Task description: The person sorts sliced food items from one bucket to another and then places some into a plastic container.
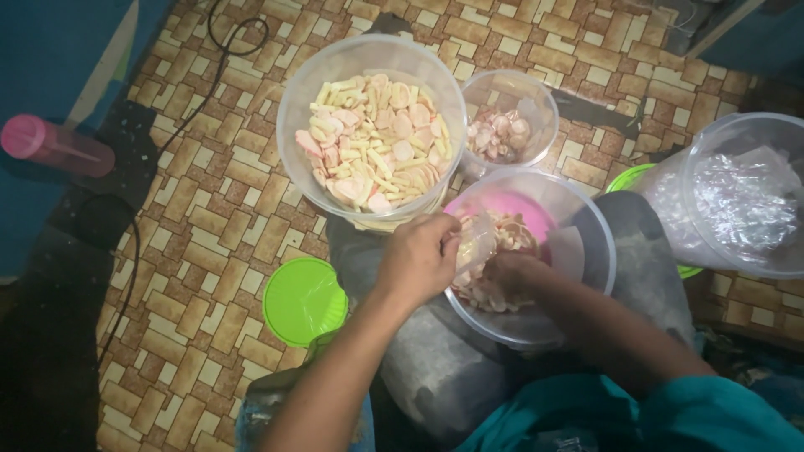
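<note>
My left hand (419,255) grips the mouth of a small clear plastic bag (477,238) at the rim of a clear round container (586,226) resting on my lap. My right hand (511,272) is down inside that container among pale pink and cream crackers (511,234), fingers curled around some of them right below the bag. A bigger clear tub (293,125) heaped with the same pink and cream cracker pieces (377,142) stands just beyond my hands. A smaller clear tub (536,92) with a few pieces sits to its right.
A large clear container of crumpled clear plastic bags (745,192) stands at the right, over a green lid (628,177). Another green lid (303,300) lies at my left knee. A pink bottle (52,146) and a black cable (226,42) lie on the brick-patterned floor at left.
</note>
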